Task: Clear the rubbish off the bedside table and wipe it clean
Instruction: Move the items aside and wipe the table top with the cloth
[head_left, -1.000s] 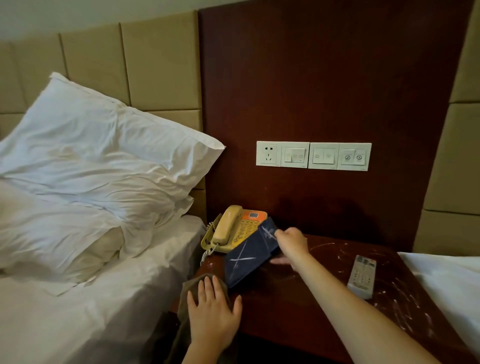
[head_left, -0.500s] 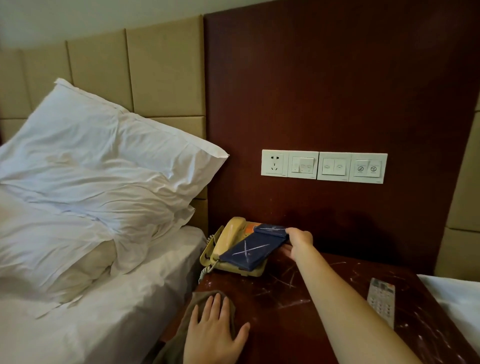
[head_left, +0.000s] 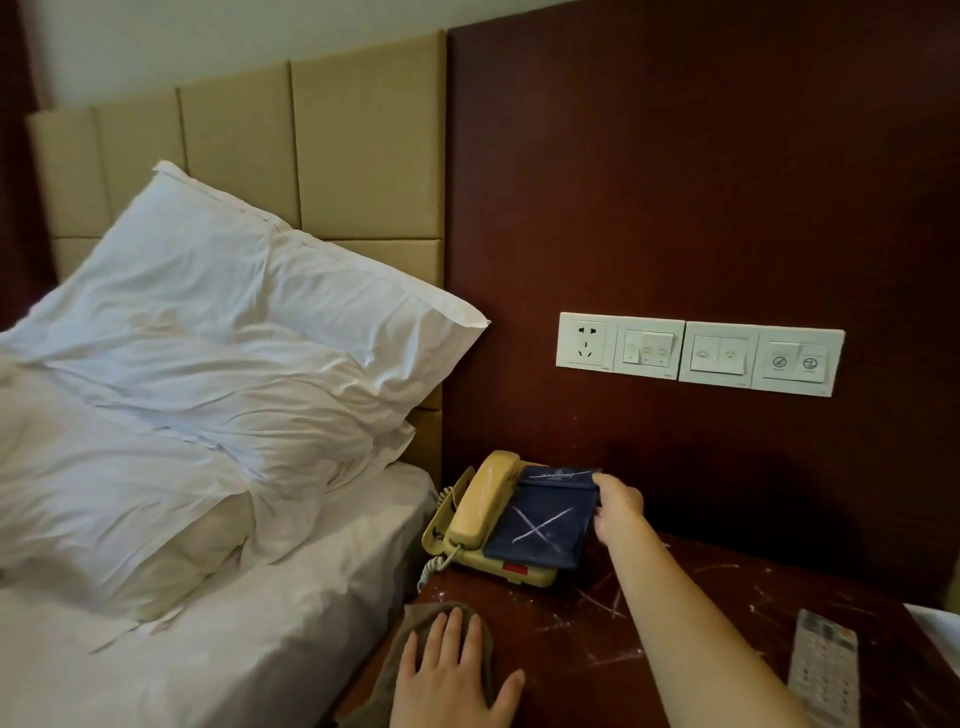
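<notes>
The dark wooden bedside table (head_left: 691, 623) shows white scratch-like streaks. A dark blue folder (head_left: 543, 519) with a white X lies flat on top of a yellow telephone (head_left: 483, 512) at the table's back left. My right hand (head_left: 618, 512) grips the folder's right edge. My left hand (head_left: 454, 675) presses flat, fingers spread, on a brown cloth (head_left: 415, 649) at the table's front left corner.
A white remote control (head_left: 823, 670) lies at the table's right. A socket and switch panel (head_left: 698, 353) is on the dark wall panel behind. The bed with white pillows (head_left: 223, 364) is at left; another white bed edge (head_left: 935, 631) shows at far right.
My right hand has carried the blue folder from the table surface up onto the telephone and laid it flat there. My left hand stays on the cloth.
</notes>
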